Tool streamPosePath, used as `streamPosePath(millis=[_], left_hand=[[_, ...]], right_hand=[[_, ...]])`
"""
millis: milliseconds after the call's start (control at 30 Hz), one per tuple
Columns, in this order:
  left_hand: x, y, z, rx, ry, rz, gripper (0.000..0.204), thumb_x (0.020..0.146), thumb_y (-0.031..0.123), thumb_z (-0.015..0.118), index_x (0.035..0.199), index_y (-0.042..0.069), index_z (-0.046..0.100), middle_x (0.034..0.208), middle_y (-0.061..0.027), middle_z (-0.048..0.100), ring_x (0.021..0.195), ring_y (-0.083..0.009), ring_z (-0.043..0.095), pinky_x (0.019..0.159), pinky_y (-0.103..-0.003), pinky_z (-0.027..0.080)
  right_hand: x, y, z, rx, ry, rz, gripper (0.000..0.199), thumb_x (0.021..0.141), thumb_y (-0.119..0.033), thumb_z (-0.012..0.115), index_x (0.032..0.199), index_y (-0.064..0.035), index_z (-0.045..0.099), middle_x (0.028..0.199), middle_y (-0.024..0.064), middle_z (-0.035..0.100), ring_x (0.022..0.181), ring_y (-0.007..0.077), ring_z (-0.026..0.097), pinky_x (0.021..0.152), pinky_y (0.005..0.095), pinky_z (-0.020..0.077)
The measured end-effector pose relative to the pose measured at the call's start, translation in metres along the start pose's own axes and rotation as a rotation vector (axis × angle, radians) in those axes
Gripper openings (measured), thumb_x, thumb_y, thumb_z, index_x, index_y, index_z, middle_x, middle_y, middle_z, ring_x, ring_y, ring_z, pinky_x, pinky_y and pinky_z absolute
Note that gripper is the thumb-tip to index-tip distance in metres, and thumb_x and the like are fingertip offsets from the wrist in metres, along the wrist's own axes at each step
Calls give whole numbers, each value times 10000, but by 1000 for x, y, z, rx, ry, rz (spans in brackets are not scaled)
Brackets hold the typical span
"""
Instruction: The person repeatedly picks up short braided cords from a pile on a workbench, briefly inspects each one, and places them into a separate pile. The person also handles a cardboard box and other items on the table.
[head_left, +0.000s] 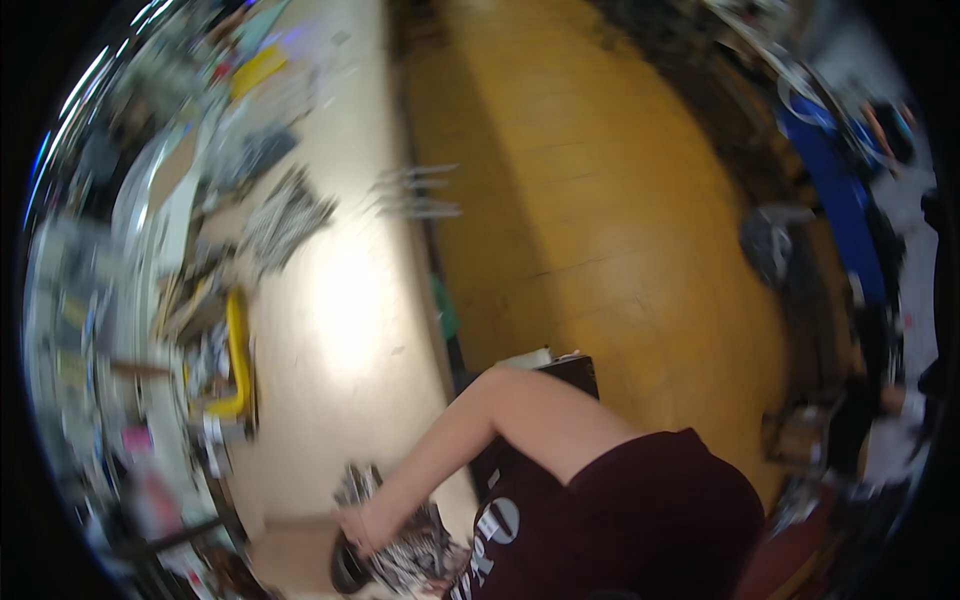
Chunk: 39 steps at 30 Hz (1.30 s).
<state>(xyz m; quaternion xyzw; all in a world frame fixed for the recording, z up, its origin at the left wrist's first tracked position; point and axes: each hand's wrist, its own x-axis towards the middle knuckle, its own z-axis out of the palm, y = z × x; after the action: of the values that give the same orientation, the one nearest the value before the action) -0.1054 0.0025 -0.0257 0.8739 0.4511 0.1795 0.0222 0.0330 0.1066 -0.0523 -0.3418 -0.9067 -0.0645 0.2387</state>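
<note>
A long cream-coloured tabletop [345,300] runs up the tilted, motion-blurred view, with a yellow-ochre tiled floor [600,220] beside it. Along its left edge lies a smeared clutter of tools and papers, among them a curved yellow plastic handle [238,350] and a crumpled grey-and-white patterned bundle [285,220]; little more can be made out there. Near the bottom edge, one bare hand [358,527] sits closed over a black-and-white patterned soft thing [410,560], perhaps cloth or crinkled wrapping, which rests at the near end of the tabletop just beside a flat brown cardboard piece [290,550]. Which of the two hands this is cannot be told, and no other hand shows. The patterned thing looks light and limp, likely to sag or slip loose, so a gathered fistful at its bunched middle seems the surest hold. Further right, a dark maroon printed shirt [640,510] fills the lower frame.
</note>
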Motion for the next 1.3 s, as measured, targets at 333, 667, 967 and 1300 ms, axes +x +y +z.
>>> streamPosePath(millis=[333, 667, 967, 1300], left_hand=[[-100, 23, -24, -4, 42, -510, 933, 770, 470, 737, 1472, 21, 318, 1562, -292, 193, 1423, -511, 223, 1171, -600, 128], [-111, 26, -17, 87, 245, -349, 1004, 766, 517, 724, 1517, 82, 218, 1560, -312, 181, 1447, -506, 177, 1151, -660, 72], [-118, 27, -12, 151, 303, -376, 839, 852, 517, 614, 1501, 81, 310, 1538, -294, 280, 1449, -471, 228, 1156, -637, 112], [-114, 26, -14, 230, 246, -421, 789, 889, 552, 548, 1484, 90, 312, 1542, -266, 272, 1445, -466, 229, 1165, -609, 167]], right_hand=[[-11, -28, -106, 227, -529, 260, 1166, 572, -448, 887, 1531, -149, 293, 1436, 221, 460, 1402, 377, 364, 1175, 631, 119], [-76, 42, -166, 297, -291, 540, 1171, 581, -670, 802, 1503, -109, 347, 1492, 219, 379, 1433, 368, 301, 1162, 633, 170], [-123, 56, -130, 219, -305, 537, 1028, 719, -753, 651, 1491, -131, 384, 1532, 192, 351, 1454, 352, 276, 1176, 578, 180], [-119, 32, -124, 421, -324, 342, 977, 853, -745, 483, 1535, -81, 262, 1566, 222, 280, 1478, 362, 219, 1186, 582, 151]])
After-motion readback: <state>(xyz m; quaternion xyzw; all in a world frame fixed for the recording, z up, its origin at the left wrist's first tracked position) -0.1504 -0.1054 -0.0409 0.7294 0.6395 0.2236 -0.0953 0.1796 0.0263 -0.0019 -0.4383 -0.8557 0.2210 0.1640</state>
